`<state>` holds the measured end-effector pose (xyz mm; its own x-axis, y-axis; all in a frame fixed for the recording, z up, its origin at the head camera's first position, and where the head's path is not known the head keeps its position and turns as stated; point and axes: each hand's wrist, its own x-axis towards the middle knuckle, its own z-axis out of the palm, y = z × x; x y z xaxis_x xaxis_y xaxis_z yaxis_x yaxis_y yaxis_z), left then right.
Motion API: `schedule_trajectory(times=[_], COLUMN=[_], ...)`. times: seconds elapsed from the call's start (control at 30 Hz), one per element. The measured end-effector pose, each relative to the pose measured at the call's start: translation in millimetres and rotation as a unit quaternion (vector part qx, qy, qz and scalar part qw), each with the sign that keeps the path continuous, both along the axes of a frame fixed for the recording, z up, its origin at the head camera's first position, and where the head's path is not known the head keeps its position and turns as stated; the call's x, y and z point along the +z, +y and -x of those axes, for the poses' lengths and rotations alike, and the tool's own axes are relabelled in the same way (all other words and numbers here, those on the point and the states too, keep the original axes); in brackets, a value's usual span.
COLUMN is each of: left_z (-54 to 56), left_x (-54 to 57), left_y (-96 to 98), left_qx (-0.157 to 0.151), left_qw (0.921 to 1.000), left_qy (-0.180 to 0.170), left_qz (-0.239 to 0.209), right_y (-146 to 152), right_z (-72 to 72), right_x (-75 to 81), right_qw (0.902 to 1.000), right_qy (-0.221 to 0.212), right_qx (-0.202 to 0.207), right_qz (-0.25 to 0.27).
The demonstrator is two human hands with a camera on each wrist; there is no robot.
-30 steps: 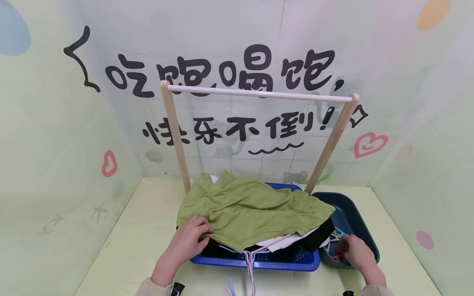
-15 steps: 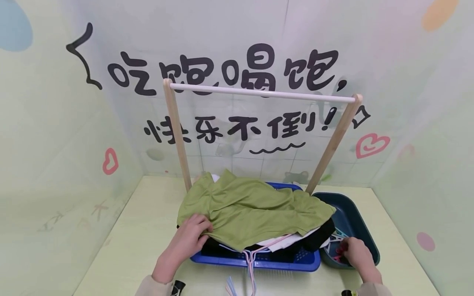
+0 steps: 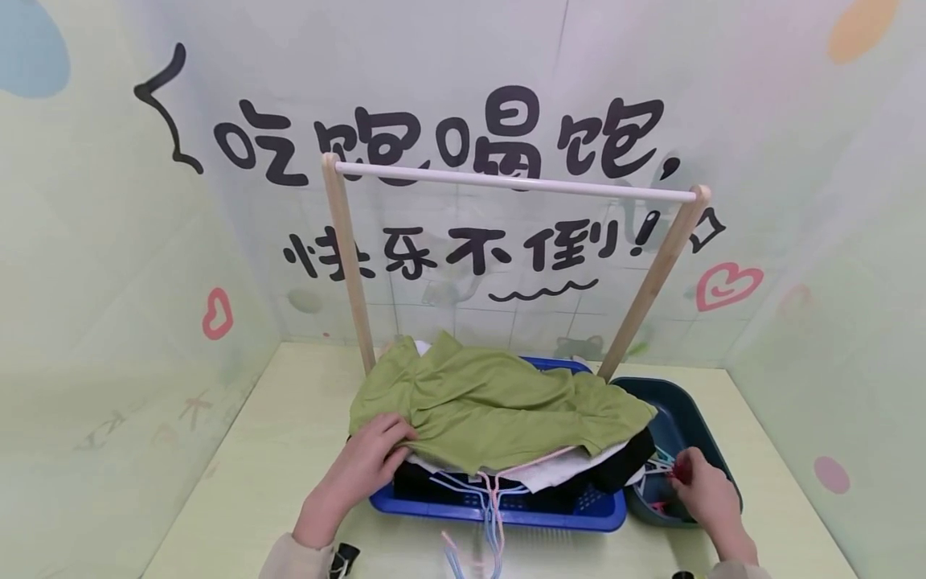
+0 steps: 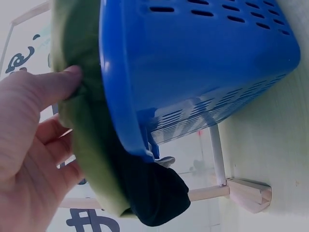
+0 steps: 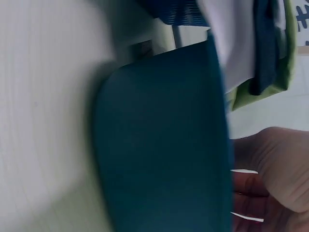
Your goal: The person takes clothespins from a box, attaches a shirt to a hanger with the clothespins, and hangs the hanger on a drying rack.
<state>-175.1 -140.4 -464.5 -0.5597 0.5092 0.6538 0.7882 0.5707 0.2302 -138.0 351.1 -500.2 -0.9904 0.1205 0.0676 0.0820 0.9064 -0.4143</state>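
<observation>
A green garment (image 3: 499,394) lies spread on top of a pile of clothes in a blue basket (image 3: 499,517). At its front left edge, my left hand (image 3: 365,462) pinches the cloth between thumb and fingers; the left wrist view shows the thumb (image 4: 67,83) pressing on the fabric. Over the dark teal bin (image 3: 712,438), my right hand (image 3: 709,490) pinches a small red clip (image 3: 682,470), mostly covered by the fingers. In the right wrist view the bin's wall hides the fingertips. Pink and blue hangers (image 3: 494,515) stick out from under the garment toward me.
A rack with wooden posts (image 3: 350,265) and a white rail (image 3: 514,183) stands behind the basket. White and black clothes (image 3: 629,462) lie under the green garment. Other small clips (image 3: 660,464) lie in the bin. Printed walls surround the table (image 3: 217,490).
My left hand has raised the garment's front edge a little, baring more of the hangers. My right hand has risen slightly in the bin with the red clip.
</observation>
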Motion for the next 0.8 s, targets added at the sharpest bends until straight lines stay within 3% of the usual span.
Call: schedule_trajectory(times=[0.13,0.27,0.37,0.5,0.6,0.8], left_z=[3.0,6.1,9.3,12.8,14.4,19.2], left_x=[3.5,9.0,11.8,12.7,13.7,15.6], left_y=[2.1,4.0,5.3,7.3,9.1,12.0], left_qx=[0.002,0.025,0.041,0.062,0.081,0.102], left_qw=[0.9991,0.9976,0.9969,0.9954,0.9935,0.9902], left_qy=[0.030,0.050,0.053,0.054,0.058,0.063], left_qz=[-0.028,-0.040,-0.042,-0.049,-0.055,-0.071], right_y=[-5,-16,-26,-41,-54,-85], right_z=[-5.6,-10.2,-13.0,-17.1,-18.6,-14.7], right_x=[7.6,18.3,29.8,48.9,61.4,81.7], right_qw=[0.9988,0.9916,0.9783,0.9625,0.9517,0.9251], right_qy=[0.046,0.128,0.204,0.263,0.288,0.315], right_qx=[-0.001,-0.004,-0.009,-0.010,0.006,0.079], right_qz=[0.017,0.023,0.036,0.066,0.108,0.197])
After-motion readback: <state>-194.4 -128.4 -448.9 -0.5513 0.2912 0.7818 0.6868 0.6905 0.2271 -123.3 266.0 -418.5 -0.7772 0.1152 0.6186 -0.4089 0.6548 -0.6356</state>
